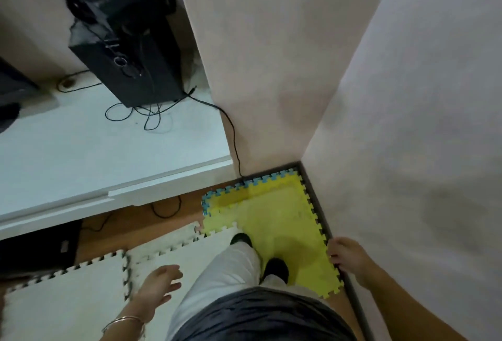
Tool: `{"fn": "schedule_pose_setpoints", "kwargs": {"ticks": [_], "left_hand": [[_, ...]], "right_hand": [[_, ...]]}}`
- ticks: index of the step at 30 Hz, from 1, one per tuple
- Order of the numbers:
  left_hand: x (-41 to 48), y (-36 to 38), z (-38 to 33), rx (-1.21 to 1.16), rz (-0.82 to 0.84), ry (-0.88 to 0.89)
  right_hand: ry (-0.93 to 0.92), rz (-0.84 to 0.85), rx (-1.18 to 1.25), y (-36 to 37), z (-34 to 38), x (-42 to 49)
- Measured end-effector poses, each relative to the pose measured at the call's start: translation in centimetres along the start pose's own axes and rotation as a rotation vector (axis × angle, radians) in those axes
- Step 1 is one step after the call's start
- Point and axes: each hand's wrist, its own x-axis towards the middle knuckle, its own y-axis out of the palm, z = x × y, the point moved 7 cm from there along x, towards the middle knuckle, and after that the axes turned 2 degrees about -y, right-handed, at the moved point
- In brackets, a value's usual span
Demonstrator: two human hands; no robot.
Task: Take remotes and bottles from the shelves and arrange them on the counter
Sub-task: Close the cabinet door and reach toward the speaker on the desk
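At far left, a dark object is cut off by the frame edge on the white counter (81,150), a pale, smooth slab with a stepped front lip. No remote or bottle can be made out anywhere in the view; the only things resting on the counter are electronics. A tall black speaker (127,50) stands upright toward the back of it, with a round knob on its face, and thin black cables (146,115) loop loosely on the surface just in front of it. One cable runs right, over the counter's end and down the wall corner to the floor.

Below the counter, a black box (40,248) sits on the wooden floor. White foam puzzle mats (68,300) lie in front of it, joined to a yellow foam mat (271,221) with a blue edge that fills the corner.

The left hand (159,283), with a thin bangle at the wrist, hangs over the white mats with fingers loosely spread, holding nothing. The person's legs in light trousers and dark shoes stand on the yellow mat. The right hand (346,255) is curled loosely beside the pale wall (421,123), near the skirting; nothing is seen in it.
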Motion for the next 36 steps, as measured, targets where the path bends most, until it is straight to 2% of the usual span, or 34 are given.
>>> {"fn": "schedule_pose_setpoints", "kwargs": {"ticks": [4,7,11,14,17,20,24,26,28,33,36], "left_hand": [[0.3,0.4,-0.2,-0.062,0.013,-0.084],[0.3,1.5,-2.1,-0.086,0.024,-0.071],[-0.1,3.3,-4.3,-0.150,0.025,-0.031],[-0.8,4.8,-5.0,-0.246,-0.027,0.009],[-1.6,6.8,-3.9,-0.362,-0.099,-0.072],[-4.1,10.0,-2.2,-0.490,-0.128,-0.169],[-6.7,11.2,-4.4,-0.599,-0.151,-0.135],[-7.6,9.5,-8.1,-0.579,-0.184,-0.043],[-9.0,6.2,-12.8,-0.545,-0.265,0.130],[-19.7,-3.3,-26.2,-0.487,-0.510,0.712],[-29.8,-8.0,-33.0,-0.459,-0.661,1.088]], "right_hand": [[-0.003,0.035,-0.186,0.9,1.6,-0.1],[-0.011,0.096,-0.247,0.4,3.9,0.2],[-0.014,0.073,-0.271,-2.3,6.4,1.4],[-0.016,0.119,-0.399,-3.7,8.5,2.6],[-0.025,0.161,-0.529,-5.2,11.7,5.1],[-0.133,0.209,-0.736,-4.9,16.2,7.1],[-0.422,0.322,-0.844,-0.8,25.0,7.2],[-0.570,0.418,-0.814,2.2,30.1,5.1],[-0.770,0.493,-0.795,4.9,35.3,1.6],[-1.319,0.668,-0.730,7.7,47.6,-15.1],[-1.689,0.669,-0.543,6.2,53.6,-26.5]]}}
